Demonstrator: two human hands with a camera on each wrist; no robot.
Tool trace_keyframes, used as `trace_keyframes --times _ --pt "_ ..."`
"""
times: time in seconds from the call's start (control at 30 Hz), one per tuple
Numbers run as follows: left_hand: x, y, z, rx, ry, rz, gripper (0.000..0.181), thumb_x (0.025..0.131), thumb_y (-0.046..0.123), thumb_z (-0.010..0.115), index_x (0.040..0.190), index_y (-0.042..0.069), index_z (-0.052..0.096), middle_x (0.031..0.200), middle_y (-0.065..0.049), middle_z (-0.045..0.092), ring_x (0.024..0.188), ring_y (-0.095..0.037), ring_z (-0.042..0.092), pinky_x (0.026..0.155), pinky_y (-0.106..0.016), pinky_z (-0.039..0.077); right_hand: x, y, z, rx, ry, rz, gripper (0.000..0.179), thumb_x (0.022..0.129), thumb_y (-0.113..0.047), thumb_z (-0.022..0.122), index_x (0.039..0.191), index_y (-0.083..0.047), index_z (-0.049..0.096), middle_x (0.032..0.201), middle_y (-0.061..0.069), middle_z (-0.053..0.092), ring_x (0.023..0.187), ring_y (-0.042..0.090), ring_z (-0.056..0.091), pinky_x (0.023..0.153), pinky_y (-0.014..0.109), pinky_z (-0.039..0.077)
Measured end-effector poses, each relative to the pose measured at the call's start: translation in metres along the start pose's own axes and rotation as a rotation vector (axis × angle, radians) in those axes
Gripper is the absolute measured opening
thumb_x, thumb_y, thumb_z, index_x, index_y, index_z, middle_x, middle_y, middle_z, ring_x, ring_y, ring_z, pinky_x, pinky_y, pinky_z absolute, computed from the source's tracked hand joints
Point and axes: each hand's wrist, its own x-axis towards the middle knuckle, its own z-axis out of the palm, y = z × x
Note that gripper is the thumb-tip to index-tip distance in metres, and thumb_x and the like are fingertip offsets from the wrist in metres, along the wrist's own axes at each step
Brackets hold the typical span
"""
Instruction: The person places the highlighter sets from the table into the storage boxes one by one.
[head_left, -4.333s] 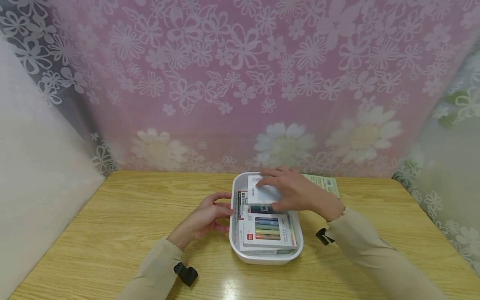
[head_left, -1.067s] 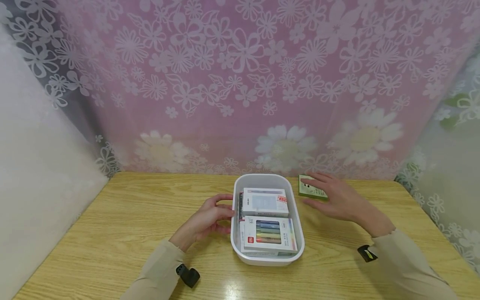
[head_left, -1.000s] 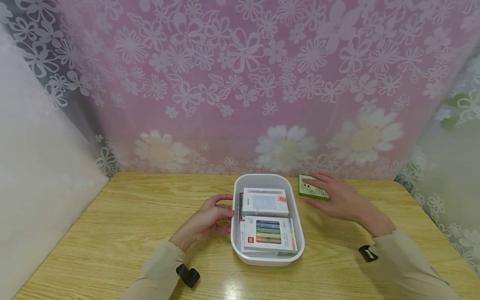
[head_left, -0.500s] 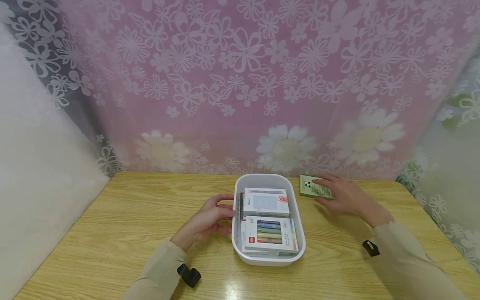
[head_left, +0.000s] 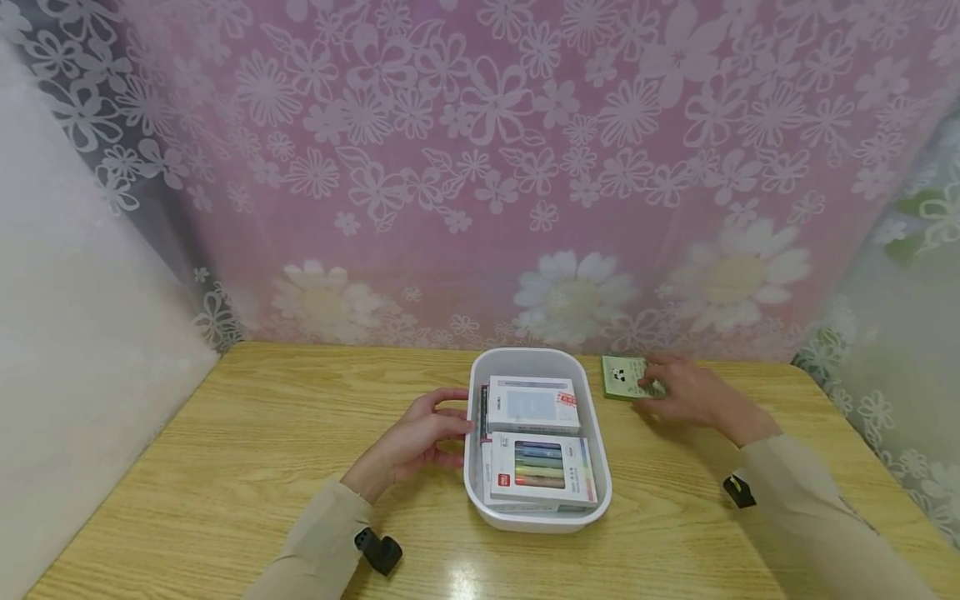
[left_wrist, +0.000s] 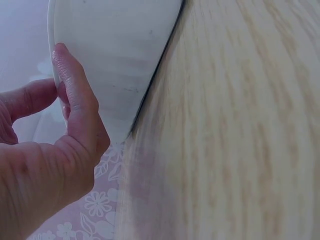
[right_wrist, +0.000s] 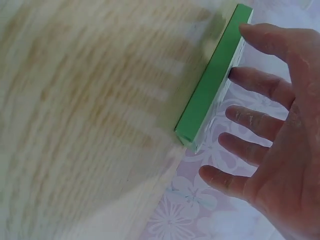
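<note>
A white plastic bin [head_left: 536,527] stands on the table with several boxes inside. My left hand [head_left: 412,433] is at the bin's left side, its fingertips touching the wall and rim; in the left wrist view the left hand [left_wrist: 65,145] has a digit laid along the outer wall. To the right of the bin lies a flat green pack [head_left: 622,377] with a panda picture. My right hand [head_left: 686,392] touches that pack's right end. In the right wrist view, the fingers of the right hand [right_wrist: 280,115] are spread, with two tips at the green pack's edge [right_wrist: 215,75].
Inside the bin, a white box of coloured pens [head_left: 540,467] lies in front of another white box [head_left: 534,404] with a red sticker. A wooden table [head_left: 300,442] carries everything. A pink flowered curtain [head_left: 450,208] hangs behind its back edge.
My right hand has left the white box in the bin and gone to the green pack. Most recently it slid right, uncovering the panda, and the pack turned slightly. My left hand stays put.
</note>
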Motion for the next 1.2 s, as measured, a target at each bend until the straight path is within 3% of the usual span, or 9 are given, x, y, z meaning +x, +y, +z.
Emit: trace_keyframes --times 0.1,0.2,0.33,0.57,0.7,0.9,1.2 --pt "0.000 0.000 0.000 0.002 0.003 0.001 0.059 0.096 0.009 0.061 0.150 0.006 0.038 0.138 -0.023 0.059 0.101 -0.020 0.070 0.068 -0.031 0.063 -0.001 -0.001 0.001 0.017 -0.006 0.003 0.027 0.086 -0.042 0.078 0.084 -0.018 0.065 0.140 0.036 0.055 0.118 0.054 0.060 0.090 0.060 0.055" --pt "0.000 0.000 0.000 0.003 0.007 0.002 0.059 0.096 0.009 0.061 0.150 0.006 0.038 0.137 -0.023 0.059 0.101 -0.020 0.070 0.068 -0.031 0.063 -0.002 0.002 0.002 0.039 -0.018 -0.011 0.029 0.083 -0.038 0.080 0.084 -0.018 0.060 0.117 0.024 0.068 0.096 0.038 0.066 0.075 0.045 0.053" --pt "0.000 0.000 0.000 0.004 0.015 0.001 0.059 0.096 0.009 0.061 0.150 0.006 0.039 0.137 -0.023 0.060 0.101 -0.020 0.070 0.068 -0.031 0.062 -0.003 0.004 0.002 0.092 -0.032 -0.027 0.029 0.079 -0.028 0.080 0.089 -0.016 0.056 0.088 0.000 0.057 0.072 0.014 0.043 0.064 0.030 0.035" --pt "0.001 0.000 0.000 0.000 0.007 -0.002 0.059 0.096 0.009 0.062 0.150 0.007 0.038 0.138 -0.022 0.060 0.102 -0.021 0.069 0.067 -0.030 0.062 -0.009 0.002 0.001 0.092 -0.063 -0.005 0.031 0.074 -0.027 0.081 0.090 -0.019 0.056 0.115 0.017 0.064 0.080 0.019 0.050 0.067 0.033 0.041" --pt "0.000 0.000 0.000 -0.003 0.004 -0.001 0.059 0.096 0.009 0.062 0.150 0.007 0.038 0.138 -0.022 0.060 0.102 -0.021 0.069 0.067 -0.030 0.061 -0.016 -0.002 -0.001 0.084 -0.073 0.004 0.034 0.076 -0.033 0.082 0.098 -0.021 0.059 0.115 0.019 0.063 0.086 0.024 0.058 0.069 0.039 0.048" --pt "0.001 0.000 -0.001 -0.006 0.006 -0.002 0.060 0.095 0.009 0.063 0.150 0.007 0.039 0.138 -0.021 0.061 0.103 -0.021 0.069 0.067 -0.030 0.061 -0.024 -0.005 0.000 0.055 -0.071 0.024 0.052 0.076 -0.038 0.084 0.119 -0.019 0.064 0.122 0.024 0.064 0.104 0.044 0.064 0.077 0.057 0.056" --pt "0.000 0.000 -0.001 -0.006 0.006 0.000 0.061 0.095 0.010 0.063 0.150 0.007 0.038 0.138 -0.022 0.060 0.102 -0.021 0.070 0.068 -0.030 0.062 -0.033 -0.005 0.002 0.055 -0.024 0.029 0.051 0.077 -0.038 0.082 0.122 -0.019 0.065 0.125 0.021 0.066 0.105 0.041 0.066 0.077 0.054 0.056"
